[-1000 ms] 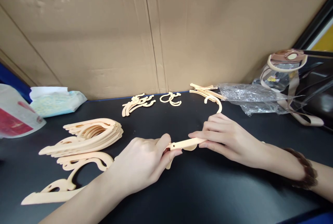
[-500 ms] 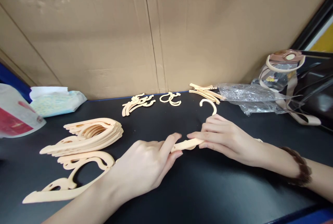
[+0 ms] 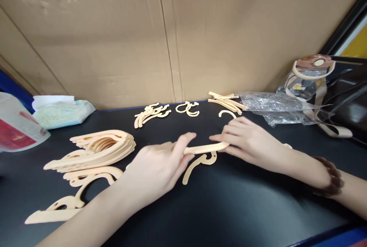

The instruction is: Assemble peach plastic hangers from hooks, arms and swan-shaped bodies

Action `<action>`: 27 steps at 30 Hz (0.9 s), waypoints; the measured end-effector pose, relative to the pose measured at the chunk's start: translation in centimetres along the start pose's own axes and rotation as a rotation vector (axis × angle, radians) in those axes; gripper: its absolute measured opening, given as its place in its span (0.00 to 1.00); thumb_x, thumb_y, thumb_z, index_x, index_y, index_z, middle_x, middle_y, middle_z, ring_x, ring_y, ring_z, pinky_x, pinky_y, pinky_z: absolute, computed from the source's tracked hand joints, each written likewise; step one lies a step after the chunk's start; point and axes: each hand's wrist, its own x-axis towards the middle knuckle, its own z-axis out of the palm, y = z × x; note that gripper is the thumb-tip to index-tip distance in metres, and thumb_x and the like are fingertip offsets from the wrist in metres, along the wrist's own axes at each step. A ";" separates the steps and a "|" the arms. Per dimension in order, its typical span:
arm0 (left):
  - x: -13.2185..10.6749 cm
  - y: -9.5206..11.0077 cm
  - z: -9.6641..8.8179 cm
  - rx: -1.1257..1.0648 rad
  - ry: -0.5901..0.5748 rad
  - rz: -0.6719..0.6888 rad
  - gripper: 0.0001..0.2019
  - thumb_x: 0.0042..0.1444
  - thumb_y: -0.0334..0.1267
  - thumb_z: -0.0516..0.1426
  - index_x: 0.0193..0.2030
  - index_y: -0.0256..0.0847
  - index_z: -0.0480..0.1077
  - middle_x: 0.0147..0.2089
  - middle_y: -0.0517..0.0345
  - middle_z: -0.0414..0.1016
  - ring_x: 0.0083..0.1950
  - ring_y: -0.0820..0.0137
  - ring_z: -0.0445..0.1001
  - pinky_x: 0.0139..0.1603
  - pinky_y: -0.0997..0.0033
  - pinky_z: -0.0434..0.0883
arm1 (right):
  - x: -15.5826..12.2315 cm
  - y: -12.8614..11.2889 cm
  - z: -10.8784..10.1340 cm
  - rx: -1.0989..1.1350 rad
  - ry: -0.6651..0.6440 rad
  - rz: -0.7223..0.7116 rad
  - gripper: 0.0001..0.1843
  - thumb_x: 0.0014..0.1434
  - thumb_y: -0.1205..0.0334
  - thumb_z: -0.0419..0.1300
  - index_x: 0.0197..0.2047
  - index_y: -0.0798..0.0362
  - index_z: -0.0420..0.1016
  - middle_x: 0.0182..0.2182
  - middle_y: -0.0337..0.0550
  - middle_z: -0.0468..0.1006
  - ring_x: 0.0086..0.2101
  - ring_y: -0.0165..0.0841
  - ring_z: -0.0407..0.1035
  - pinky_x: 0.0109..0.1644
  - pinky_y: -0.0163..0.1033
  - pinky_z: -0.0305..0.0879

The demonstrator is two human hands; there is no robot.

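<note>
Between my hands is a cream plastic folding hanger (image 3: pixel 205 148), its bar running nearly level. My left hand (image 3: pixel 160 168) pinches the bar's left end between thumb and fingers. Fingers of my right hand (image 3: pixel 248 138) are wrapped round the hanger's middle, and its curved hook (image 3: pixel 228 114) sticks out above them. Below the bar shows a curved arm piece (image 3: pixel 197 164) with a small looped end; whether it is joined to the hanger I cannot tell. My right hand hides the rest of the hanger.
Left of my left hand lie a stack of folded hangers (image 3: pixel 100 151) and a single hanger (image 3: pixel 65 207). Along the back are curved arms (image 3: pixel 151 115), loose hooks (image 3: pixel 189 108), straight bars (image 3: pixel 225 103), clear plastic bags (image 3: pixel 272 105), a strapped bottle (image 3: pixel 311 75), a tissue pack (image 3: pixel 69 111) and a cup (image 3: pixel 20 124).
Both hands have risen slightly with the hanger, and the left has shifted a little left. The bar is now more level, and the curved arm piece has come into view below it.
</note>
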 end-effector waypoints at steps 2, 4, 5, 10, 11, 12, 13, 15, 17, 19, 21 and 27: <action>0.2 -0.5 -0.4 -0.057 0.017 -0.095 0.09 0.68 0.41 0.46 0.48 0.39 0.60 0.33 0.59 0.74 0.27 0.69 0.75 0.23 0.74 0.66 | -0.1 1.3 -0.3 -0.084 0.042 0.027 0.17 0.69 0.57 0.50 0.53 0.54 0.74 0.40 0.47 0.77 0.43 0.39 0.67 0.51 0.49 0.59; 0.3 -1.0 -0.7 -0.098 0.007 -0.155 0.07 0.67 0.40 0.48 0.41 0.41 0.60 0.36 0.58 0.72 0.29 0.69 0.73 0.26 0.72 0.66 | -0.3 2.4 -0.5 -0.095 0.073 0.081 0.17 0.68 0.55 0.52 0.53 0.52 0.74 0.46 0.48 0.76 0.48 0.41 0.67 0.54 0.49 0.60; 0.4 -1.2 -0.7 -0.107 0.001 -0.164 0.06 0.67 0.39 0.48 0.39 0.41 0.60 0.37 0.57 0.72 0.32 0.68 0.72 0.29 0.71 0.67 | -0.4 2.9 -0.5 -0.093 0.095 0.120 0.17 0.68 0.54 0.52 0.53 0.51 0.75 0.49 0.48 0.76 0.49 0.41 0.67 0.54 0.49 0.61; 0.5 -1.5 -0.2 -0.147 0.028 -0.065 0.06 0.66 0.29 0.46 0.40 0.41 0.62 0.44 0.53 0.72 0.52 0.63 0.68 0.55 0.55 0.65 | -0.5 3.1 -0.5 -0.047 0.211 0.360 0.15 0.65 0.51 0.55 0.48 0.50 0.74 0.49 0.47 0.75 0.44 0.40 0.73 0.41 0.41 0.68; 0.4 -1.4 -0.1 -0.159 0.038 -0.043 0.07 0.65 0.27 0.46 0.41 0.41 0.62 0.45 0.54 0.73 0.54 0.64 0.67 0.59 0.53 0.62 | -0.4 2.9 -0.5 -0.036 0.217 0.414 0.15 0.64 0.50 0.57 0.47 0.51 0.73 0.45 0.46 0.77 0.40 0.38 0.74 0.37 0.39 0.67; 0.4 -1.2 0.0 -0.171 0.052 -0.028 0.08 0.65 0.26 0.46 0.41 0.41 0.62 0.45 0.55 0.74 0.56 0.65 0.67 0.62 0.52 0.59 | -0.3 2.7 -0.6 -0.033 0.215 0.466 0.15 0.62 0.49 0.59 0.44 0.51 0.72 0.40 0.44 0.78 0.36 0.37 0.74 0.33 0.38 0.64; 0.3 -1.1 0.0 -0.184 0.069 -0.022 0.08 0.65 0.25 0.47 0.40 0.41 0.62 0.46 0.56 0.76 0.57 0.66 0.66 0.64 0.52 0.57 | -0.2 2.4 -0.6 -0.037 0.206 0.510 0.15 0.60 0.48 0.60 0.42 0.51 0.71 0.35 0.41 0.78 0.31 0.35 0.73 0.30 0.36 0.62; 0.1 -0.8 0.1 -0.214 0.106 -0.026 0.10 0.64 0.23 0.47 0.41 0.42 0.62 0.47 0.60 0.77 0.59 0.68 0.64 0.66 0.53 0.55 | -0.1 2.0 -0.7 -0.069 0.160 0.561 0.13 0.59 0.49 0.60 0.35 0.50 0.69 0.27 0.37 0.75 0.25 0.32 0.68 0.26 0.35 0.56; -0.1 -0.5 0.1 -0.277 0.133 -0.052 0.14 0.61 0.19 0.46 0.41 0.43 0.63 0.48 0.62 0.77 0.62 0.69 0.62 0.66 0.58 0.57 | 0.0 1.8 -0.8 -0.076 0.086 0.567 0.16 0.62 0.50 0.55 0.27 0.51 0.65 0.21 0.36 0.70 0.21 0.30 0.62 0.25 0.35 0.51; -0.3 -0.2 0.1 -0.391 0.153 -0.085 0.17 0.60 0.17 0.44 0.43 0.44 0.63 0.50 0.62 0.75 0.62 0.72 0.62 0.62 0.65 0.62 | 0.0 1.5 -0.6 -0.012 0.018 0.565 0.23 0.65 0.49 0.49 0.22 0.51 0.58 0.17 0.35 0.65 0.19 0.28 0.58 0.25 0.36 0.48; -0.5 0.3 0.0 -0.510 0.158 -0.098 0.21 0.58 0.16 0.42 0.47 0.45 0.63 0.53 0.61 0.72 0.60 0.73 0.65 0.60 0.70 0.65 | -0.1 1.2 -0.4 0.087 -0.028 0.566 0.25 0.67 0.48 0.46 0.21 0.51 0.55 0.16 0.34 0.64 0.19 0.27 0.57 0.25 0.36 0.47; -0.5 1.5 -0.7 -0.680 0.090 -0.075 0.23 0.60 0.25 0.49 0.60 0.46 0.55 0.63 0.54 0.63 0.65 0.68 0.61 0.64 0.67 0.64 | -0.2 0.3 0.2 0.256 -0.110 0.561 0.25 0.68 0.48 0.46 0.22 0.51 0.57 0.16 0.33 0.65 0.19 0.27 0.59 0.27 0.34 0.51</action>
